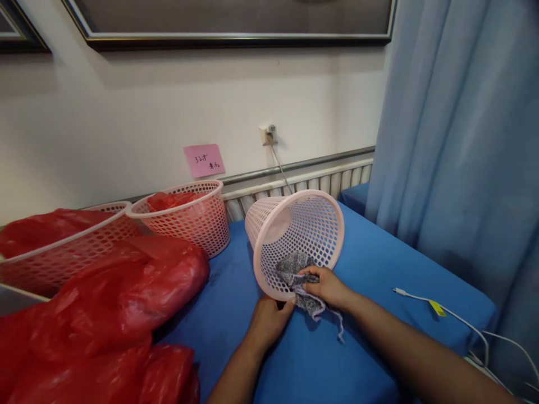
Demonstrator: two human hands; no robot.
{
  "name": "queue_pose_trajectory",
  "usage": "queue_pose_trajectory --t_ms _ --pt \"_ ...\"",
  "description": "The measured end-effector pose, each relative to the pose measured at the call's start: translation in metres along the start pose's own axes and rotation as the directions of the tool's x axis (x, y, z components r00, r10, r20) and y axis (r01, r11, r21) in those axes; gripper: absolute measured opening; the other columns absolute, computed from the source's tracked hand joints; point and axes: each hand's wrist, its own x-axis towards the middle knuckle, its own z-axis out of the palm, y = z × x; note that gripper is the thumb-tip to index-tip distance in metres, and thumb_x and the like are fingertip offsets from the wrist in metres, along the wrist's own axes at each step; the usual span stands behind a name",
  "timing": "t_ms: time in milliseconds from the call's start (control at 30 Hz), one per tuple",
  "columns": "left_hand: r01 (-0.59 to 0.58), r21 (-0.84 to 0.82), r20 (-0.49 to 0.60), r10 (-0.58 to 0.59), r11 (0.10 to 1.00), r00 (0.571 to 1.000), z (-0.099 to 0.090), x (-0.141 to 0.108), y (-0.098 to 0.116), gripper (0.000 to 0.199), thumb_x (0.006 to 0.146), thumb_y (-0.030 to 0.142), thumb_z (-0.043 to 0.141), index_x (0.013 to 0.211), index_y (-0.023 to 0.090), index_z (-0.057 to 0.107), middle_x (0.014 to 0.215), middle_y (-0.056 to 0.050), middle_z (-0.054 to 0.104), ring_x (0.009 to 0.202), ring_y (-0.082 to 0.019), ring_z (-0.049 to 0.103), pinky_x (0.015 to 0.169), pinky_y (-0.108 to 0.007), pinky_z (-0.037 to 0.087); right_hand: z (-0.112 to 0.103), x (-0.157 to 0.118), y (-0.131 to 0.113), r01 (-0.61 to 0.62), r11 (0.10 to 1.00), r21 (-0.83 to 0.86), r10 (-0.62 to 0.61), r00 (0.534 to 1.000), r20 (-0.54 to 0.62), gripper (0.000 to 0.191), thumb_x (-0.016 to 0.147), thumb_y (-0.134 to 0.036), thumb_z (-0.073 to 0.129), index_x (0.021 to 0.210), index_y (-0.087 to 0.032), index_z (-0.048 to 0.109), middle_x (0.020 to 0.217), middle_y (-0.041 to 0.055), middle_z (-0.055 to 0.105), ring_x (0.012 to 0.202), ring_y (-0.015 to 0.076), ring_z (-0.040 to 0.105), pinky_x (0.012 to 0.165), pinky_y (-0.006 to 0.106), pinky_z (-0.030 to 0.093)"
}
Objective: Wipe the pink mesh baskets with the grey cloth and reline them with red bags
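Observation:
A pale pink plastic mesh basket (263, 235) lies tipped on its side, its mouth facing me. My left hand (269, 322) is closed at the lower rim, thumb on the edge and the other fingers mostly hidden beneath it. My right hand (326, 286) pinches a grey knitted piece (297, 264) with lilac yarn trim, at the basket's mouth. Part of the knitted piece lies inside the basket; the rest hangs over the rim, and a loose lilac strand trails onto the blue surface (366, 247).
Two pink baskets (202, 219) with red plastic stand at the left, behind a large red plastic bag (126, 292). A white cable (421, 297) with a yellow tag lies at right. Beyond are a radiator (324, 182), a wall socket (268, 135) and a blue curtain (458, 140).

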Motion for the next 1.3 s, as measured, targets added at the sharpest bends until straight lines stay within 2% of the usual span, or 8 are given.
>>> queue_pose_trajectory --t_ms 100,200,433,600,733,900,1100,1300 --pt "-0.065 -0.05 -0.043 0.063 0.997 0.997 0.001 0.0 0.002 0.029 0.087 0.042 0.065 0.099 0.019 0.079 0.104 -0.008 0.083 0.094 -0.028 0.076 0.088 -0.039 0.06 -0.005 -0.001 0.001 0.027 0.999 -0.039 -0.028 0.999 -0.028 0.035 0.08 -0.012 0.067 0.113 -0.021 0.074 0.106 0.0022 0.079 0.095 0.0174 0.074 0.086 0.028 0.059" --pt "-0.095 -0.044 -0.215 0.083 0.995 0.973 -0.006 -0.001 0.007 0.03 0.09 0.045 0.062 0.093 0.018 0.073 0.092 -0.008 0.08 0.084 -0.025 0.073 0.081 -0.037 0.059 -0.024 -0.002 0.005 -0.001 0.986 -0.167 -0.024 0.989 -0.147 0.04 0.076 -0.006 0.067 0.111 -0.023 0.076 0.112 0.0042 0.074 0.105 0.0203 0.069 0.098 0.032 0.053" --pt "-0.237 0.022 -0.44 0.222 0.971 0.87 -0.02 -0.009 0.016 0.024 0.092 0.043 0.065 0.085 0.02 0.062 0.074 0.0 0.068 0.066 -0.016 0.066 0.066 -0.027 0.055 -0.077 0.002 0.014 -0.206 0.908 -0.364 0.01 0.881 -0.474 0.046 0.091 -0.011 0.051 0.135 -0.018 0.064 0.131 0.0171 0.058 0.12 0.032 0.057 0.105 0.046 0.044" --pt "-0.285 -0.007 -0.499 0.244 0.959 0.832 -0.015 -0.01 0.016 0.024 0.093 0.043 0.065 0.093 0.019 0.063 0.079 -0.001 0.07 0.069 -0.016 0.068 0.067 -0.027 0.058 -0.045 -0.003 0.01 -0.113 0.926 -0.361 0.013 0.963 -0.27 0.041 0.08 -0.008 0.064 0.117 -0.022 0.074 0.111 0.0073 0.072 0.099 0.0223 0.069 0.091 0.033 0.053" --pt "-0.283 -0.143 -0.497 0.179 0.948 0.849 -0.013 -0.009 0.012 0.029 0.094 0.045 0.066 0.103 0.018 0.061 0.088 -0.004 0.074 0.075 -0.017 0.072 0.069 -0.028 0.061 -0.026 -0.008 0.009 0.016 0.949 -0.316 -0.032 0.998 -0.048 0.036 0.073 -0.008 0.071 0.102 -0.028 0.078 0.084 -0.006 0.075 0.073 0.0124 0.069 0.071 0.021 0.053" --pt "-0.324 -0.032 -0.472 0.272 0.946 0.839 -0.018 -0.01 0.013 0.027 0.096 0.041 0.063 0.11 0.018 0.065 0.093 -0.005 0.076 0.078 -0.017 0.073 0.073 -0.029 0.061 -0.058 -0.001 0.016 -0.068 0.913 -0.402 -0.047 0.962 -0.27 0.04 0.079 -0.008 0.064 0.115 -0.022 0.075 0.107 0.0067 0.072 0.095 0.0217 0.068 0.089 0.035 0.053" --pt "-0.361 0.092 -0.51 0.355 0.928 0.783 -0.023 -0.015 0.024 0.024 0.097 0.039 0.062 0.108 0.018 0.07 0.089 -0.004 0.076 0.074 -0.017 0.073 0.069 -0.028 0.061 -0.094 0.011 0.012 -0.144 0.835 -0.53 -0.215 0.802 -0.557 0.044 0.094 -0.02 0.052 0.136 -0.021 0.064 0.125 0.0147 0.057 0.117 0.0293 0.057 0.103 0.045 0.047" --pt "-0.406 0.159 -0.5 0.428 0.9 0.753 -0.024 -0.018 0.031 0.017 0.097 0.031 0.062 0.106 0.019 0.07 0.087 -0.004 0.077 0.073 -0.017 0.073 0.068 -0.025 0.06 -0.066 -0.007 0.015 -0.151 0.807 -0.572 -0.168 0.869 -0.466 0.036 0.082 -0.012 0.062 0.113 -0.024 0.075 0.105 0.0079 0.066 0.088 0.0213 0.064 0.085 0.032 0.051"
